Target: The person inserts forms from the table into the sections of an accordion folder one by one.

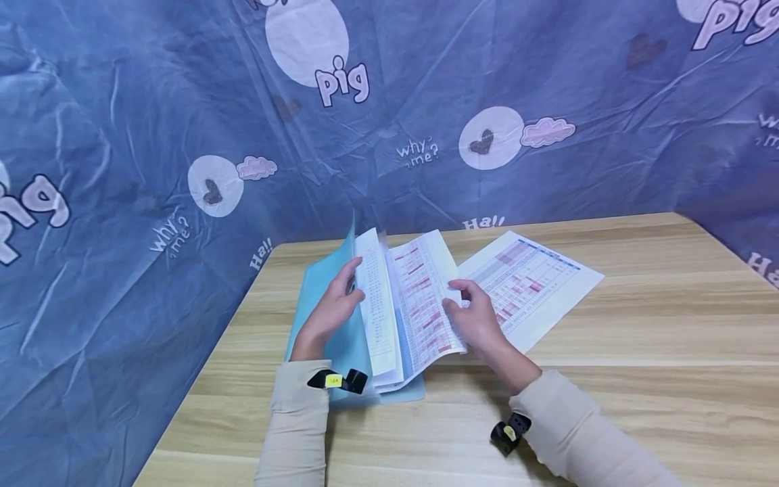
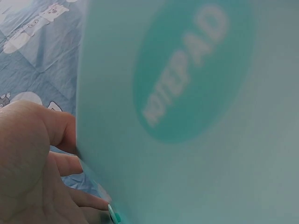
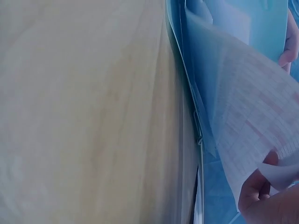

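Your blue folder stands open on the wood-grain bench, its back lying flat and its front cover raised. Your left hand grips the raised cover by its edge, thumb and fingers closed on it; the left wrist view shows NOTEPAD in a green oval on that cover. Your right hand pinches the right edge of a printed sheet with red-marked rows, and that sheet bends upward beside the white pages in the folder. A loose sheet lies on the bench to the right, partly hidden behind your right hand and the printed sheet. Behind the bench hangs a blue patterned cloth.
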### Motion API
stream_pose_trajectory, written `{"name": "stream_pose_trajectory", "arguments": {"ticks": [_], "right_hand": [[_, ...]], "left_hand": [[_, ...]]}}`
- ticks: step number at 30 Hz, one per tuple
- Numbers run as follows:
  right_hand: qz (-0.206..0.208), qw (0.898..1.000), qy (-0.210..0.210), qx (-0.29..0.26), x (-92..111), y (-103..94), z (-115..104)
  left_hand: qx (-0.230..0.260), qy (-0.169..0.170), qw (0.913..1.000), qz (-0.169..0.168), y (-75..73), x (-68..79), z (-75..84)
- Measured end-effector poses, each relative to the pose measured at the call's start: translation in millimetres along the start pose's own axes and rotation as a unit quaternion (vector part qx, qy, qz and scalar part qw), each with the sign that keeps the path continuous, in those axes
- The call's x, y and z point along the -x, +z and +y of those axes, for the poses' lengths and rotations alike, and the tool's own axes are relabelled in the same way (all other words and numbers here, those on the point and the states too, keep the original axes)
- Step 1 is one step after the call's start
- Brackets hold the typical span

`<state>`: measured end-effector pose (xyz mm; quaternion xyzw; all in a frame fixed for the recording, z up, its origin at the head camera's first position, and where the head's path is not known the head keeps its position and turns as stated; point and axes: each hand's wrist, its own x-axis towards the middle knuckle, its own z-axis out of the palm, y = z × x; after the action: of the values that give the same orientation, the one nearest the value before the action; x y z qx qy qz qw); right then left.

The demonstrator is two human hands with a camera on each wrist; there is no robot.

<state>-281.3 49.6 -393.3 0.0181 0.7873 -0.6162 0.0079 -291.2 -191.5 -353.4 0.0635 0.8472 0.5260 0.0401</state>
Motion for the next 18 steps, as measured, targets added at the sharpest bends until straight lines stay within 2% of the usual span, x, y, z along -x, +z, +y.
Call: {"name": "stream_pose_trajectory", "arguments": {"ticks": [2,9,13,18], "right_hand": [[-0.017,1.000,0.005,-0.002,0.2,0.6,-0.5],[-0.059,0.998,0.019,0.012,1.8,-2.5,-0.5],[-0.064,0.997,0.008,0.041,1.7,-7.9,0.9],[-0.071,0.992,-0.018,0.105,1.0,-17.0,3.9]], "left_hand": [[0.001,-0.003,1.0000,-0.002,-0.6,2.5,4.7],[0.001,0.001,1.0000,0.002,0.2,0.0,-0.2],[0.002,0.002,1.0000,0.001,-0.3,0.5,0.3],[0.001,0.002,1.0000,-0.002,-0.7,1.0,0.4]]}}
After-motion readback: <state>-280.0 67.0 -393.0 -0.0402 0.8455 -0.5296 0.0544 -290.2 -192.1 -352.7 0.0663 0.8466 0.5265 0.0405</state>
